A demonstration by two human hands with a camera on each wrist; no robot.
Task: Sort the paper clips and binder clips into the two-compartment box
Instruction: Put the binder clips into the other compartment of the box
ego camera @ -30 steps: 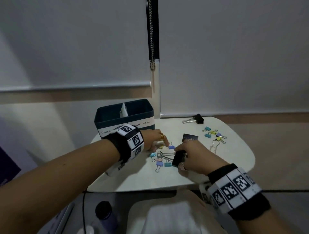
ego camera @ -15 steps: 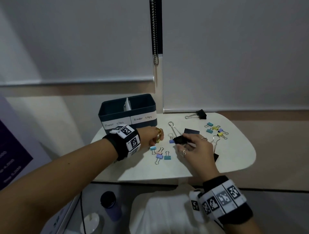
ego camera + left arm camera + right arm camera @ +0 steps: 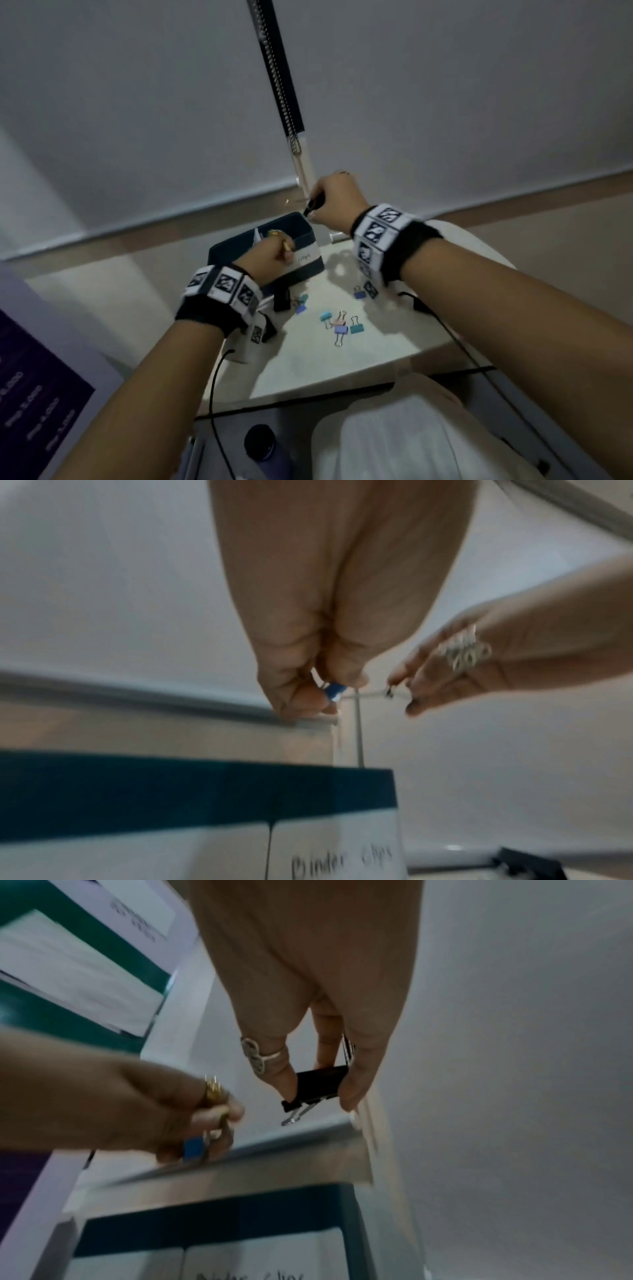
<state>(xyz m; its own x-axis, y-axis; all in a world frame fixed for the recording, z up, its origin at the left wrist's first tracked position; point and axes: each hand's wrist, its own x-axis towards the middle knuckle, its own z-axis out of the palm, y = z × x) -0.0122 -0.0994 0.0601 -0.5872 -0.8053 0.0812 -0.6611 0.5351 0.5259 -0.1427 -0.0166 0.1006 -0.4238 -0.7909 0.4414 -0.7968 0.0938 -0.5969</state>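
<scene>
Right hand (image 3: 308, 993) raised above the far right corner of the box (image 3: 310, 236), at about 1 o'clock from it in the head view. Thumb and fingertips (image 3: 284, 1080) pinched on a black clip (image 3: 316, 1087) — clip body caught between the tips, wire handles poking out at 7 o'clock in the right wrist view, second handle running back along the palm. Clip in the air, clear of the box rim.

Left hand (image 3: 308, 647) curled over the box's near wall, above the label reading "Binder clips" (image 3: 342, 861). Fingers closed on a small blue clip (image 3: 334, 691), held right at the tips, only a sliver of blue showing between thumb and forefinger. Blue clip above the rim, not touching it; which compartment lies beneath cannot be told.

Hands close, right one at 2 o'clock from the left in the head view, not touching.

On the table (image 3: 308, 363), at 5 o'clock from the box — a loose bunch of small coloured clips (image 3: 342, 325), with one purple clip (image 3: 359, 294) apart near the right wrist band (image 3: 380, 233).
</scene>
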